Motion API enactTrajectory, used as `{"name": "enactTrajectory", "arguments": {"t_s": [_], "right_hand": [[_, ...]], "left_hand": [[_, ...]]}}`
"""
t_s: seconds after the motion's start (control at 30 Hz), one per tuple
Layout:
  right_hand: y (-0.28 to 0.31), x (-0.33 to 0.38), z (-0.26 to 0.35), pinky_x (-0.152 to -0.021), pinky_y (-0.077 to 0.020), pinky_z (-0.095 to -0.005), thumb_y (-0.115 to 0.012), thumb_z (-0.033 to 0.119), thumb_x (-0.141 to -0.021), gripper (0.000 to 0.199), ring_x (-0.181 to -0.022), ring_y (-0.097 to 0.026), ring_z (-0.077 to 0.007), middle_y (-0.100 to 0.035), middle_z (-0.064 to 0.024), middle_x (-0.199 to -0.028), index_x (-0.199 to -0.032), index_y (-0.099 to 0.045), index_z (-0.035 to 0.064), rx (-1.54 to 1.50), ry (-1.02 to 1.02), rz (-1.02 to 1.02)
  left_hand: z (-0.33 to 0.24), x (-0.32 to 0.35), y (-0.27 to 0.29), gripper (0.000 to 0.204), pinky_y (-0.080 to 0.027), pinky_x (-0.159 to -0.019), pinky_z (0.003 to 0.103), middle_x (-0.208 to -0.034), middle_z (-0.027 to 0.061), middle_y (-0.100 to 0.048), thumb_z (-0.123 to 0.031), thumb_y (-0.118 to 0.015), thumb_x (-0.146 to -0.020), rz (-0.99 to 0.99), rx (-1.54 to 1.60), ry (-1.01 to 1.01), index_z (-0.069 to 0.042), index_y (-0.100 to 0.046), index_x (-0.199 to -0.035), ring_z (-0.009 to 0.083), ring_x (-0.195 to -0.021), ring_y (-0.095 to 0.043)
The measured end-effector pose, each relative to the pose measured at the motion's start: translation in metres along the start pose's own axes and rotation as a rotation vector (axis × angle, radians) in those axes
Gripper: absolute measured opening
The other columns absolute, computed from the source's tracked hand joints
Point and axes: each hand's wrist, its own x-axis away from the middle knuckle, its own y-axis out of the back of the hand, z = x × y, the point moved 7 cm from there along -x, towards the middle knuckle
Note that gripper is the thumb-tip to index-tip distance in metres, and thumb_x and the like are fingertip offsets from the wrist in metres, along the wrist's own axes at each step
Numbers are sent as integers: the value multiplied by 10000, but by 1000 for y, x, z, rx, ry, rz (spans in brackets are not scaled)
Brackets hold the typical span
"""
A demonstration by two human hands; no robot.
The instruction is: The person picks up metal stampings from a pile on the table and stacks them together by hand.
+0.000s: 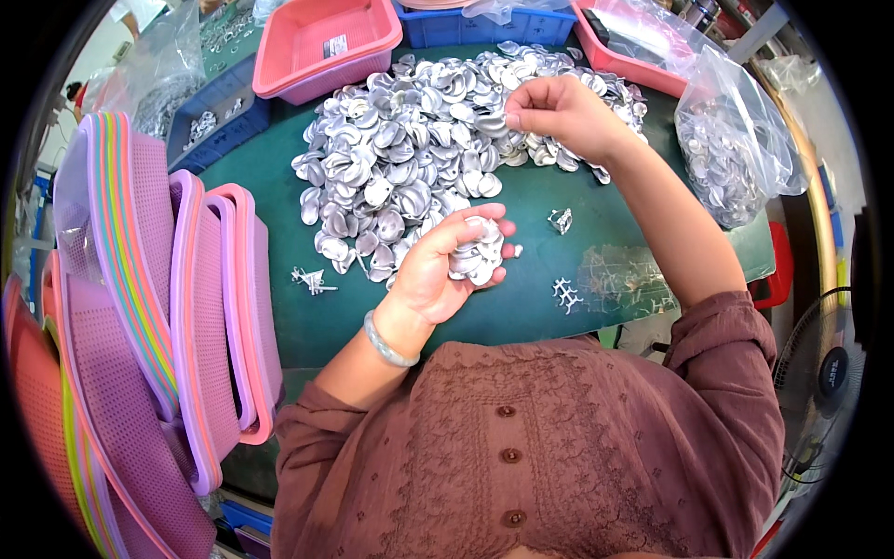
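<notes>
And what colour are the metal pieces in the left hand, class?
The metal pieces are silvery grey; the head view shows this.

Small label [336, 45] on pink tray [300, 47], lettering [834, 370] on fan [823, 387].

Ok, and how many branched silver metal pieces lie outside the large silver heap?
3: one branched piece left of the left hand, another right of it, the third below that in the picture. The silver heap may hide more.

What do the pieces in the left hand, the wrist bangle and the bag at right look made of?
Silvery pieces: probably metal, satin, from their grey sheen; coated plastic is possible. Bangle: perhaps polished stone or glass, being smooth and mottled. Bag: likely clear plastic film, shiny, wrinkled and see-through.
</notes>
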Motion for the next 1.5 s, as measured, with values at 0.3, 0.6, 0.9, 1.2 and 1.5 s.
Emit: {"name": "enactTrajectory", "arguments": {"t_s": [0.3,0.6,0.9,1.2,1.5], "right_hand": [[-73,104,68,-541,-391,-270,-565,154,-570,257,-622,-488,-160,-493,-30,-710,-789,-555,18,1009,1206,-117],[-80,119,56,-541,-395,-266,-542,132,-521,281,-622,-478,-150,-501,-35,-718,-774,-564,10,1089,1294,-163],[-56,141,54,-557,-387,-270,-559,146,-571,223,-624,-473,-148,-488,-28,-728,-765,-551,37,1014,1243,-176],[78,215,16,-618,-433,-343,-629,90,-689,155,-705,-543,-242,-542,-75,-790,-836,-587,65,745,678,-656],[131,296,-16,-581,-438,-331,-608,-15,-664,164,-679,-547,-252,-551,-99,-788,-824,-582,15,756,399,-850]], "left_hand": [[-4,4,-16,382,-468,-644,320,-955,46,-582,-371,-408,-880,42,97,-3,-78,-517,-1099,197,-837,-564],[-2,8,-13,360,-471,-643,324,-936,33,-586,-349,-420,-883,4,88,-17,-79,-521,-1098,181,-828,-564],[5,-4,-31,341,-508,-616,327,-952,68,-559,-148,-504,-831,11,-150,-10,-31,-471,-1149,156,-775,-563],[40,-94,-136,353,-489,-587,321,-1027,101,-561,-180,-441,-843,86,-303,280,-103,-409,-1186,240,-814,-568],[35,-255,-360,330,-450,-784,430,-1031,156,-513,-206,-516,-832,313,-782,-146,31,-468,-1056,265,-914,-526]]}}
